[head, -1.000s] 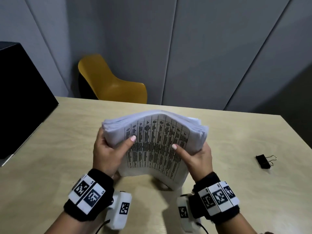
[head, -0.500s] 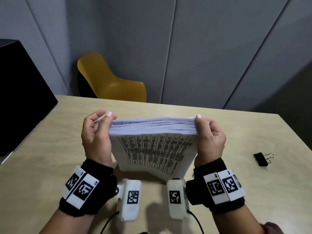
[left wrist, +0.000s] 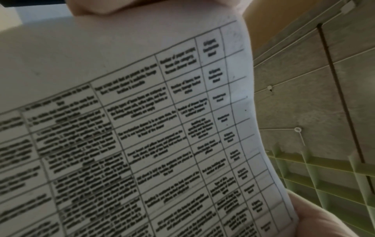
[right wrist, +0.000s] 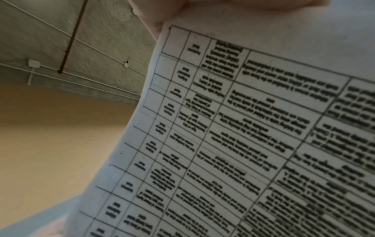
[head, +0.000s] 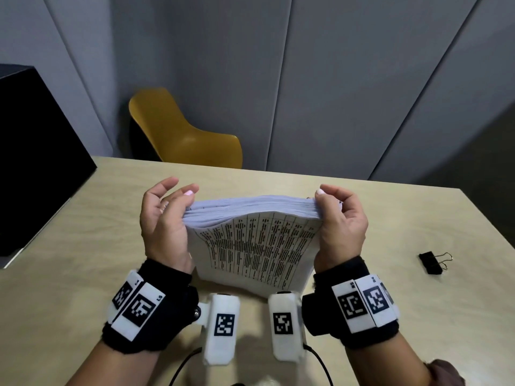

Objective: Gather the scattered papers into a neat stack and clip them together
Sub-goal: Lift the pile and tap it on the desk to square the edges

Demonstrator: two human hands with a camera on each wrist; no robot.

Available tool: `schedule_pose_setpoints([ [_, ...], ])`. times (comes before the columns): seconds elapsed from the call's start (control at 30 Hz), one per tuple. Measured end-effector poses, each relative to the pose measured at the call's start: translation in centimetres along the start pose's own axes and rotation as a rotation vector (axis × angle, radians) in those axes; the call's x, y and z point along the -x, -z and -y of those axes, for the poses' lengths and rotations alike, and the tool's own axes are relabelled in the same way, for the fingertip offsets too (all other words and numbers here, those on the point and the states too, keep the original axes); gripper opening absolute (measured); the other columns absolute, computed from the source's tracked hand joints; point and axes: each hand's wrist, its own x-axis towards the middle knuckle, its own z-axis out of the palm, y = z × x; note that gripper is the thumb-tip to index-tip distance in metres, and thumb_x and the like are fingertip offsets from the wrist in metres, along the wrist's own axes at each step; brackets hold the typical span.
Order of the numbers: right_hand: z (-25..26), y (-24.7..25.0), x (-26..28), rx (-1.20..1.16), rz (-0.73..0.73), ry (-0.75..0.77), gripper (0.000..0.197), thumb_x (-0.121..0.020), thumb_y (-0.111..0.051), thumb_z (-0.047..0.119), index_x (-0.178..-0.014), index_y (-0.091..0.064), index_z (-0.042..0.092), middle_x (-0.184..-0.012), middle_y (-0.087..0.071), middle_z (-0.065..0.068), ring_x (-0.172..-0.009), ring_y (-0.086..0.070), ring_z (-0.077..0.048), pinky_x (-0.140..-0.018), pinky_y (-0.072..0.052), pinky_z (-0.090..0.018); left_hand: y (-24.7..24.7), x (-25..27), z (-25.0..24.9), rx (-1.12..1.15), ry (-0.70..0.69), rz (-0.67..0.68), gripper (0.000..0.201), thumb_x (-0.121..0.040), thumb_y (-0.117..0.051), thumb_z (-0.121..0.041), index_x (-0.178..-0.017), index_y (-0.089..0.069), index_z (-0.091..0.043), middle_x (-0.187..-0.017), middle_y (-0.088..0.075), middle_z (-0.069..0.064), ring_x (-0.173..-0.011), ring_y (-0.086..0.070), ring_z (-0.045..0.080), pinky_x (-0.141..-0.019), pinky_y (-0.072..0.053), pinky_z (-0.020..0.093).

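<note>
Since half a second ago little has shifted: both hands keep the stack of papers [head: 252, 246] standing on its lower edge on the tabletop [head: 83, 246], near the front edge and about midway along it, and the left hand has opened a little more at the top.

The left hand [head: 164, 227] lies along the stack's left side, palm against it, with its fingers [head: 167, 185] loosely curved and spread above the top corner; only the thumb looks to touch the sheets. The right hand [head: 341, 227] is curled round the top right corner, thumb on the near face and fingers folded over the top edge. The printed table on the front sheet faces the person, and both wrist views show that same sheet close up, bowed slightly.

The top edges look nearly level but a few sheets are stepped at the left, so the squaring seems almost done, not finished.

The binder clip [head: 430, 263] lies flat on the tabletop toward the right edge, well apart from the stack. It is on the right hand's side and far nearer to that hand than to the left. Its long axis runs roughly front to back, with the wire handles pointing toward the right edge. So the likely next step is for the left hand to hold the stack alone while the right reaches sideways for the clip.
</note>
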Motion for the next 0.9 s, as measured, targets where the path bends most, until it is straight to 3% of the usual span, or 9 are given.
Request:
schedule_pose_setpoints([
  [0.23,-0.1,0.1,-0.1,-0.029,0.063,0.015,0.01,-0.066,-0.062,0.028,-0.075,-0.062,0.024,-0.074,-0.053,0.001,-0.074,-0.049,-0.016,-0.069,-0.041,-0.03,-0.1,-0.1,0.2,0.011,0.004,0.009,0.035,-0.067,-0.057,-0.015,-0.102,-0.054,-0.014,-0.092,-0.068,0.01,-0.082,-0.062,0.016,-0.075,-0.049,0.026],
  [0.37,0.2,0.9,0.4,-0.038,0.306,0.054,0.042,-0.061,-0.064,0.041,-0.1,-0.058,0.026,-0.08,-0.055,0.004,-0.072,-0.057,-0.01,-0.065,-0.047,-0.024,-0.4,-0.1,0.5,0.025,-0.032,0.029,0.03,-0.067,-0.061,-0.018,-0.097,-0.055,-0.016,-0.074,-0.068,-0.001,-0.069,-0.062,0.011,-0.067,-0.049,0.024],
  [0.43,0.1,1.3,0.7,0.057,0.48,0.118,0.061,-0.06,-0.067,0.033,-0.117,-0.048,0.033,-0.094,-0.056,-0.001,-0.08,-0.06,-0.005,-0.072,-0.049,-0.018,-0.5,-0.4,0.6,0.029,-0.05,0.058,0.028,-0.068,-0.063,-0.024,-0.094,-0.054,-0.019,-0.061,-0.063,-0.01,-0.058,-0.058,0.003,-0.06,-0.047,0.02],
  [0.53,-0.7,1.8,0.7,0.18,0.554,0.196,0.072,-0.064,-0.06,0.008,-0.121,-0.035,0.042,-0.095,-0.053,-0.002,-0.076,-0.058,0.0,-0.071,-0.048,-0.016,0.2,-0.8,0.8,-0.015,-0.08,0.214,0.045,-0.059,-0.066,-0.032,-0.102,-0.052,-0.027,-0.079,-0.055,-0.003,-0.071,-0.055,0.008,-0.07,-0.044,0.023],
  [0.63,-1.9,2.8,-0.3,0.211,0.524,0.2,0.067,-0.07,-0.067,0.003,-0.123,-0.039,0.033,-0.084,-0.056,0.003,-0.071,-0.057,-0.001,-0.071,-0.048,-0.017,2.2,-1.5,1.3,-0.232,-0.142,0.398,0.053,-0.056,-0.067,-0.015,-0.103,-0.054,-0.034,-0.093,-0.055,-0.003,-0.082,-0.056,0.001,-0.073,-0.045,0.011],
  [0.7,-3.1,3.6,-0.8,0.287,0.595,0.127,0.047,-0.074,-0.071,0.003,-0.111,-0.057,0.028,-0.09,-0.064,0.004,-0.083,-0.063,-0.01,-0.075,-0.053,-0.026,3.7,-2.0,2.1,-0.374,-0.119,0.465,0.042,-0.06,-0.069,-0.015,-0.097,-0.062,-0.034,-0.096,-0.063,-0.007,-0.09,-0.059,0.003,-0.076,-0.047,0.011],
  [0.8,-4.3,3.5,-0.3,0.362,0.58,0.093,0.008,-0.077,-0.071,0.034,-0.084,-0.069,0.033,-0.078,-0.07,-0.004,-0.08,-0.064,-0.032,-0.078,-0.054,-0.049,4.5,-2.1,3.2,-0.502,0.011,0.52,0.025,-0.062,-0.078,-0.036,-0.082,-0.071,-0.047,-0.087,-0.072,-0.022,-0.091,-0.065,-0.002,-0.088,-0.049,0.028],
  [0.83,-4.3,3.3,0.1,0.384,0.53,0.114,0.025,-0.072,-0.068,0.051,-0.084,-0.067,0.029,-0.078,-0.07,-0.014,-0.078,-0.062,-0.039,-0.075,-0.052,-0.053,4.4,-1.9,3.3,-0.537,-0.009,0.518,0.026,-0.068,-0.078,-0.033,-0.078,-0.068,-0.055,-0.082,-0.07,-0.031,-0.086,-0.063,-0.01,-0.087,-0.046,0.025],
  [0.9,-4.3,3.0,0.2,0.333,0.483,0.154,0.017,-0.076,-0.066,0.048,-0.083,-0.067,0.032,-0.083,-0.069,-0.021,-0.074,-0.065,-0.029,-0.072,-0.054,-0.048,3.9,-1.6,3.3,-0.546,-0.09,0.48,0.037,-0.076,-0.072,-0.023,-0.074,-0.065,-0.059,-0.075,-0.065,-0.038,-0.078,-0.06,-0.017,-0.08,-0.046,0.018],
])
